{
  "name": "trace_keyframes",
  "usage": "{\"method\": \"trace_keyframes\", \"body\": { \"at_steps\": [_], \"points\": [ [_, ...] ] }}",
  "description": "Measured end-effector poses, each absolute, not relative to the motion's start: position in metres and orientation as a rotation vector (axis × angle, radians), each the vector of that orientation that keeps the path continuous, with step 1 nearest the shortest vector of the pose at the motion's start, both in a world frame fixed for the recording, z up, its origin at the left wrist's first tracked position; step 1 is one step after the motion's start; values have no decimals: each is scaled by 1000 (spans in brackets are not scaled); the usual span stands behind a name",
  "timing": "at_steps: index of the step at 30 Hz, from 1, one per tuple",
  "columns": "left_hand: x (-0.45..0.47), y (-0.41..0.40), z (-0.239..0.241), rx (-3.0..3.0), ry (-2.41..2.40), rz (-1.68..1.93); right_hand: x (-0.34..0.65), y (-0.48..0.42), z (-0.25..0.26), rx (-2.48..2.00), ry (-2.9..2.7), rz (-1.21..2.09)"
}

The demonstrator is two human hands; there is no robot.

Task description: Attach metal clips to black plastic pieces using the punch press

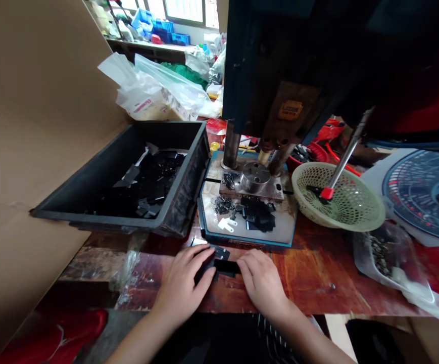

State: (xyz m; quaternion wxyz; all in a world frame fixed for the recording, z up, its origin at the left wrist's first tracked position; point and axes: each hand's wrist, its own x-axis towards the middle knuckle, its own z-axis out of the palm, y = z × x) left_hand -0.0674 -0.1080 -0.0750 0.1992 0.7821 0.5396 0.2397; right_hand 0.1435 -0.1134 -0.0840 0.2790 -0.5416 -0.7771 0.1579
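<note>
My left hand [183, 283] rests at the front of the wooden bench, its thumb and fingers around dark flat pieces. Between the two hands lies a thin black flat piece [227, 266]. The closed fingertips of my right hand [262, 280] grip its right end. Just behind my left fingertips is another dark plate [221, 252] with small light marks. Past the hands stands the press base [272, 235], with a pile of black flat pieces [259, 215] and a few white tabs [227, 224] on it. A round steel block [255, 177] sits under the press head.
A deep black bin [196, 182] of dark pieces stands at left beside a cardboard sheet [45, 101]. The press head [272, 60] overhangs the base. To the right are a pale green basket [336, 217] under a red-collared lever [344, 156], a clear tub [389, 263] and a fan [427, 192].
</note>
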Motion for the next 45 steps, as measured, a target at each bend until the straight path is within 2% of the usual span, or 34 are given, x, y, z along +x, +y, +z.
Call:
{"method": "trace_keyframes", "body": {
  "at_steps": [9, 15, 27, 45],
  "points": [
    [-50, -104, -62, 1505, 1374, 637, 148, -111, -77, -1431, -1879, 690],
    [-42, -99, -54, 1109, 1292, 691, 152, -114, -76, -1333, -1777, 680],
    [-42, -102, -49, 994, 1300, 762, 153, -118, -79, -1204, -1963, 496],
    [-35, -103, -40, 984, 1282, 842, 151, -116, -75, -1230, -1875, 523]
  ]
}}
